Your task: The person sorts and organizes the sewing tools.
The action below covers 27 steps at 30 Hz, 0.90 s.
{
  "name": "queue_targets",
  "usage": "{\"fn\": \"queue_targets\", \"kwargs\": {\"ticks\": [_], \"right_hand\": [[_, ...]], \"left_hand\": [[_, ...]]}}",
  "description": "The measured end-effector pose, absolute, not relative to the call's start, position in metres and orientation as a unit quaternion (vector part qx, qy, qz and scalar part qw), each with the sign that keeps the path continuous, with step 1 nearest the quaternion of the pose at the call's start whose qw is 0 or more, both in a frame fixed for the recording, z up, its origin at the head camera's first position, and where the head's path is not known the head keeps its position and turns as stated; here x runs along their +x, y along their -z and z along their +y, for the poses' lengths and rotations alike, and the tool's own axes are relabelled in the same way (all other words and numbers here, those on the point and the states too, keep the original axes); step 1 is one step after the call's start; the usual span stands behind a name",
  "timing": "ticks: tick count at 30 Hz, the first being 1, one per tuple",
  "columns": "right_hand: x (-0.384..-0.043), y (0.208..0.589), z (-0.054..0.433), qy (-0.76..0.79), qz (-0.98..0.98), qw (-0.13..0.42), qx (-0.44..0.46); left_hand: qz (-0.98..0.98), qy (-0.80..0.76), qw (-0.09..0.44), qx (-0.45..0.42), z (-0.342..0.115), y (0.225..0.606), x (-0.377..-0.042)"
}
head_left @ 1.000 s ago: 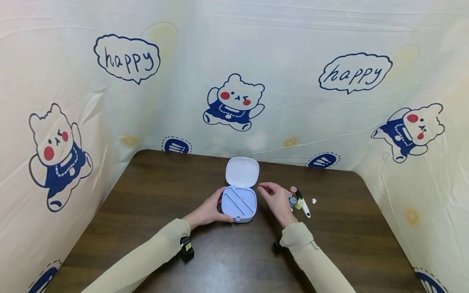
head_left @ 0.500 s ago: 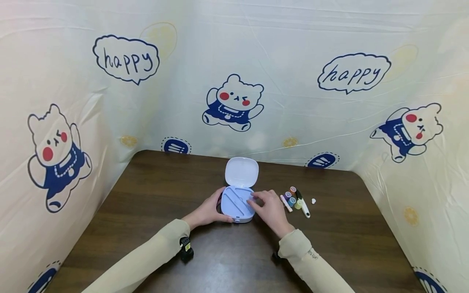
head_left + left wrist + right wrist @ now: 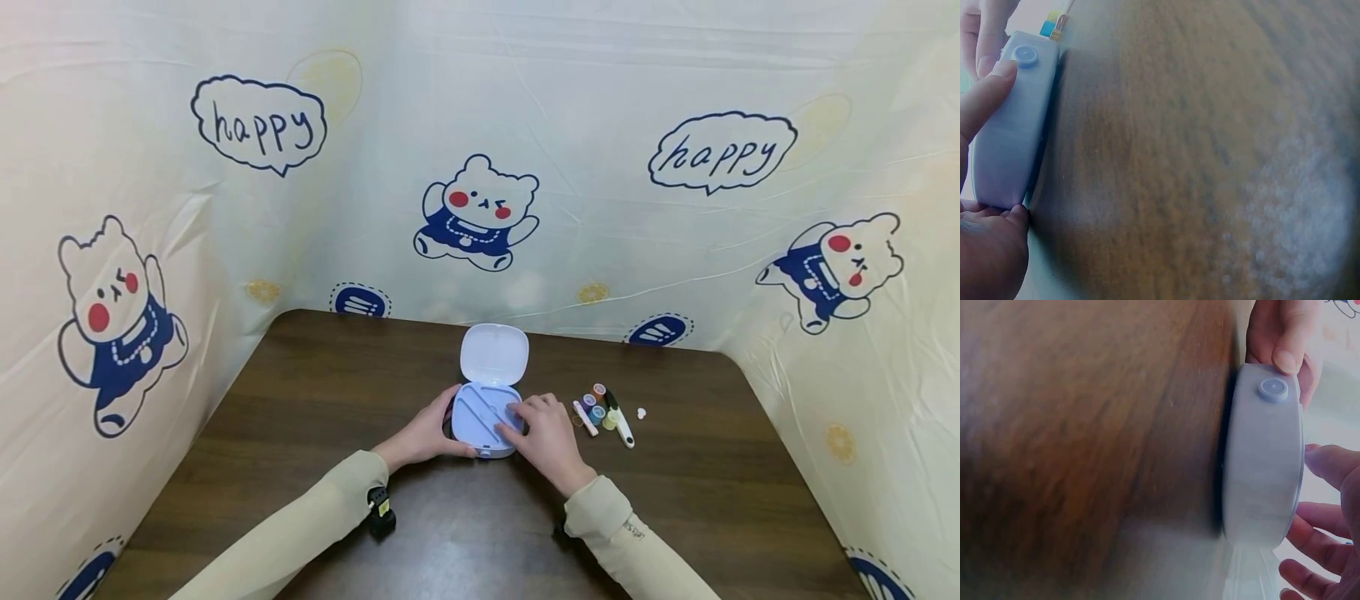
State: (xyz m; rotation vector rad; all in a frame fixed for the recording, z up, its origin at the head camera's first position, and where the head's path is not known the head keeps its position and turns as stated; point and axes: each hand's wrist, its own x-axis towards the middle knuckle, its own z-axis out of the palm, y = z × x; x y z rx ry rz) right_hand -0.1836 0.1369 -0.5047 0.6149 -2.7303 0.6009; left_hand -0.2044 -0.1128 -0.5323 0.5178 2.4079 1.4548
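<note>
A lilac plastic case (image 3: 472, 425) lies on the brown table with its translucent lid (image 3: 494, 354) swung up at the back. Diagonal ridges divide its inner tray. My left hand (image 3: 427, 429) grips the left side, thumb along the front wall near the round button (image 3: 1025, 56). Over the tray's right part, my right hand (image 3: 551, 437) has its thumb and fingers spread apart, fingertips down at the tray. In the right wrist view its thumb (image 3: 1330, 464) overlaps the rim, and no object shows between the fingers.
Right of the case lie several small thread spools (image 3: 597, 413), a pinkish-white stick (image 3: 586, 419), a black-and-white slim tool (image 3: 620, 421) and a tiny white piece (image 3: 641, 413). A small gold-coloured item (image 3: 1058, 27) sits by the spools. A printed curtain (image 3: 480, 100) surrounds the table (image 3: 337, 375).
My right hand has moved left from beside the case to over its tray, uncovering the spools and the pinkish-white stick. The left hand has kept its grip.
</note>
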Motion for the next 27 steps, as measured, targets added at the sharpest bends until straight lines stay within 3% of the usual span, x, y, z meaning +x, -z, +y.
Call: {"fn": "queue_targets", "kwargs": {"ticks": [27], "right_hand": [[-0.179,0.499,0.125,-0.153,-0.956,0.12,0.219]], "left_hand": [[0.837,-0.497,0.135,0.184,-0.113,0.533,-0.204]]}}
